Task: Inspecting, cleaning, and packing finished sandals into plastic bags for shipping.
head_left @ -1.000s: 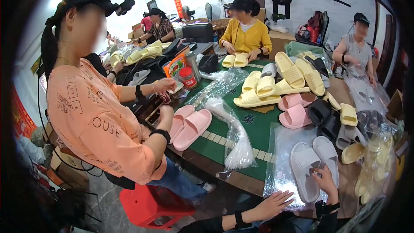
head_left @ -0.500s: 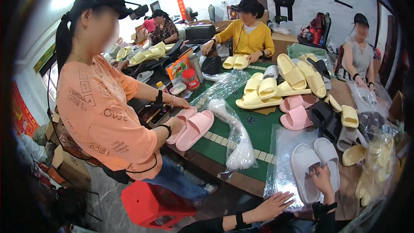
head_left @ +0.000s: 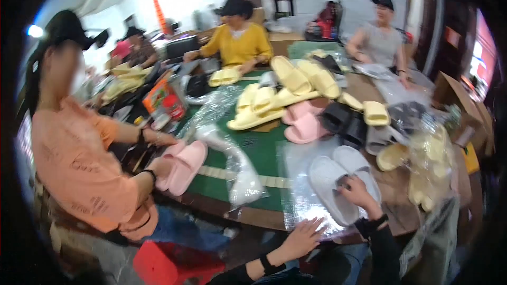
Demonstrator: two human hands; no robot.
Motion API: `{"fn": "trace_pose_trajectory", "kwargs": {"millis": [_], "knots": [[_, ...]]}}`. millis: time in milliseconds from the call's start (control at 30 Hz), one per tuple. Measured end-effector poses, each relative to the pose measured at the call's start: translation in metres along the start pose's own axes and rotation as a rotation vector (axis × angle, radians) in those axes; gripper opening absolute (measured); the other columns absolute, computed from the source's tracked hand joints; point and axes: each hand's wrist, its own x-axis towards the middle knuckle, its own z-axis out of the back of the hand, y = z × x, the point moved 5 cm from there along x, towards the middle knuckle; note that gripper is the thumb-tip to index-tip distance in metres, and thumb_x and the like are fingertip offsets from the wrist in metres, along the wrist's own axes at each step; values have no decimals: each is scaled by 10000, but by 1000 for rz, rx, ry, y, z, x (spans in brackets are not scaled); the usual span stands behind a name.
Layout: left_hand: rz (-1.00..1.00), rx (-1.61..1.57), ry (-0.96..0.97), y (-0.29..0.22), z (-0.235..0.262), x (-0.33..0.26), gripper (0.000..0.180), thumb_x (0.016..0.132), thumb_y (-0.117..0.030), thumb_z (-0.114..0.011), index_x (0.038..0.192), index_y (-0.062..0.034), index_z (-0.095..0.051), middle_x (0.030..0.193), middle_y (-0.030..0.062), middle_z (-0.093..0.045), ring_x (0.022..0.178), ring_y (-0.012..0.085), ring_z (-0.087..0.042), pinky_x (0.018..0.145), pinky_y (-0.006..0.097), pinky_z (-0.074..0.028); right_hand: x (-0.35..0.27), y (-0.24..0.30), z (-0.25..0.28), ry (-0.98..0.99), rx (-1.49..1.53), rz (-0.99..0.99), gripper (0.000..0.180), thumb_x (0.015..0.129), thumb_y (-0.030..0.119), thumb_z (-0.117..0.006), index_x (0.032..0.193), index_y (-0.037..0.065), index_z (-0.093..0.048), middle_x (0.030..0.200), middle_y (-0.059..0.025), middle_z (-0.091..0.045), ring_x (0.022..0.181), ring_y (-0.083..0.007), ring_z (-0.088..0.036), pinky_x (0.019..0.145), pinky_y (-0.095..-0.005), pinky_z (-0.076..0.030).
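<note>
Same handling after a rightward swing of view, so no visible advance: a spread left hand (head_left: 301, 240) at the clear bag (head_left: 297, 179), then a curled right hand (head_left: 360, 196) at grey slippers (head_left: 325, 179) atop it, pinch impossible to tell. Farther right, yellow slippers (head_left: 392, 157), loose and bagged, crowding close.

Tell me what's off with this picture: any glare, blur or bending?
In the head view, blur smears most things, including the grey slippers; in the head view, white glare breaks up on the clear plastic near the left hand; in the head view, the table's front edge bows and the corners go black.
</note>
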Motion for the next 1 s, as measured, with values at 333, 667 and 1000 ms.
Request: {"fn": "trace_pose_trajectory", "kwargs": {"millis": [333,667,1000], "knots": [[42,134,11,-6,1,1,421,827,-355,-624,1112,-45,-604,1313,150,-490,1266,323,-401,1023,476,-322,-69,66,50,26,183,-29,402,848,308,-623,1079,-17,-576,892,-182,-536,863,-335,-538,746,-379,-429],[150,-496,-44,28,-9,6,527,827,-379,-555,1289,-129,-510,1354,93,-469,1248,277,-417,1022,466,-313,-158,92,70,291,626,44,410,899,270,-621,1172,-26,-542,1108,-167,-535,1037,-269,-506,915,-334,-396],[-75,133,-65,35,11,20,382,771,-328,-590,1053,-75,-637,1144,123,-562,1133,313,-482,877,424,-388,-180,110,71,592,745,142,343,888,221,-650,1093,-38,-557,1057,-123,-537,1012,-223,-493,876,-329,-400]]}}
